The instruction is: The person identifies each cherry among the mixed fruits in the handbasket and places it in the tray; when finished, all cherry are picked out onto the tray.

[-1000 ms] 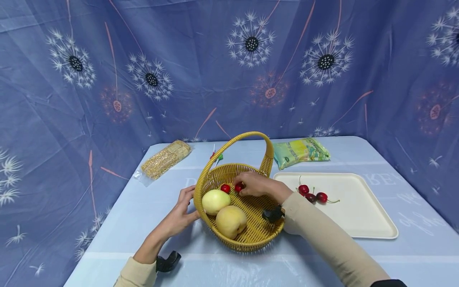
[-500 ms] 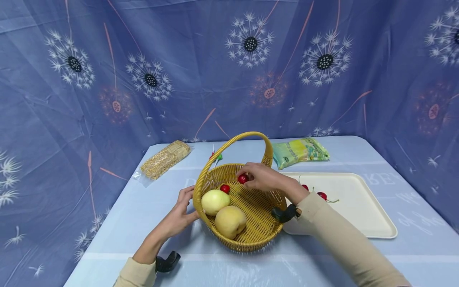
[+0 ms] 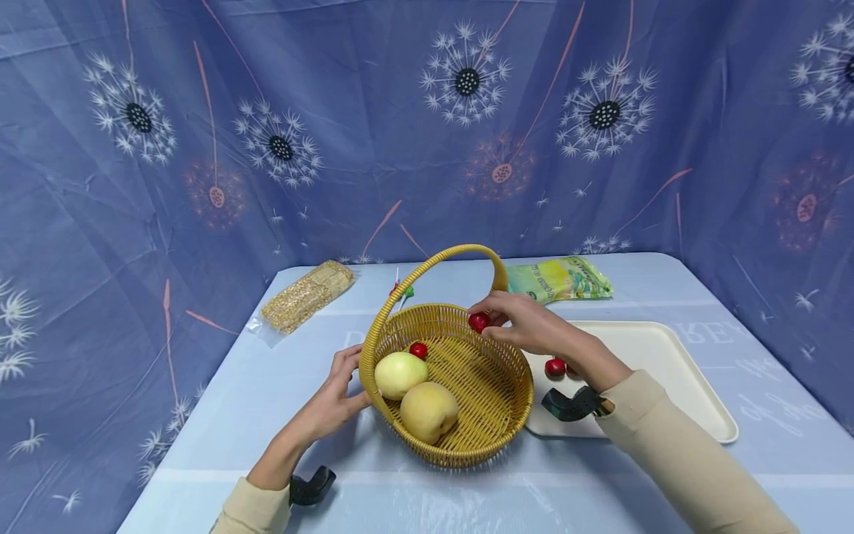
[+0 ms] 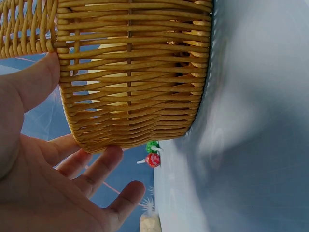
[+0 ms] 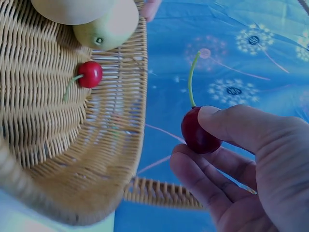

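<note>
My right hand (image 3: 534,325) pinches a dark red cherry (image 3: 478,322) over the right rear rim of the wicker basket (image 3: 490,397). In the right wrist view, a green stem rises from this cherry (image 5: 193,133), gripped by thumb and fingers. My left hand (image 3: 333,400) touches the basket's left side. The left wrist view shows its thumb near the handle's base, some fingertips at the rim, the other fingers extended loosely. Inside the basket lie another red cherry (image 3: 418,351), a pale green-yellow fruit (image 3: 401,375) and a yellow peach-like fruit (image 3: 430,412).
Right of the basket, a cream tray (image 3: 674,400) bears cherries (image 3: 555,368), partly hidden by my right arm. A green-yellow packet (image 3: 563,278) lies behind. Lollipops (image 3: 408,292) are beyond the basket, and a clear bag of grain-like pieces (image 3: 308,298) is at the back left.
My right hand has lifted the cherry from inside the basket and carried it rightward toward the rim. My left hand and the basket stay in place.
</note>
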Tool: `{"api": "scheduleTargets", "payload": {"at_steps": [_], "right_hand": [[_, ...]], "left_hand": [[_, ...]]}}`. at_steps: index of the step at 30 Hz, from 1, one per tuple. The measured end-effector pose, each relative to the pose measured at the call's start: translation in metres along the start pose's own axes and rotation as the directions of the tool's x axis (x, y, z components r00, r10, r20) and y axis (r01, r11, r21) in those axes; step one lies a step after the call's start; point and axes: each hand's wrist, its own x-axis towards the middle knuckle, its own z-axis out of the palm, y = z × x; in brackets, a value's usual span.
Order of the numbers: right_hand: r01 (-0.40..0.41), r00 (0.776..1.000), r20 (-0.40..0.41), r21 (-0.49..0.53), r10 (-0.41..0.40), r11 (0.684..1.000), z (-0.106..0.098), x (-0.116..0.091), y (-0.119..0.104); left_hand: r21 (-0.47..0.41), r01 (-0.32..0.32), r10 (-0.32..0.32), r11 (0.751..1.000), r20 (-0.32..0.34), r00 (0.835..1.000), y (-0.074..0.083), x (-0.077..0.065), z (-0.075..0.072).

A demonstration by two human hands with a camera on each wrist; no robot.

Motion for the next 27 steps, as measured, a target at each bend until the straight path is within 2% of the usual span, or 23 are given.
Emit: {"api": "scheduleTargets", "payload": {"at_steps": [5,11,22,27], "right_hand": [[-0.01,0.997,-0.079,0.048,0.014,0.999,-0.008,-0.016,0.006],[-0.049,0.988,-0.144,0.046,0.056,0.998,-0.017,-0.037,0.019],[-0.203,0.958,-0.206,-0.001,0.199,0.979,-0.02,-0.073,0.069],[-0.246,0.944,-0.227,0.005,0.241,0.969,-0.017,-0.088,0.095]], "left_hand": [[-0.002,0.0,0.0,1.0,0.0,1.0,0.0,0.0,0.0],[0.0,-0.006,0.006,1.0,-0.004,1.0,0.001,0.0,0.0],[-0.005,0.016,-0.016,1.0,0.008,1.0,0.002,0.0,0.0],[-0.004,0.012,-0.011,1.0,0.008,1.0,0.002,0.0,0.0]]}}
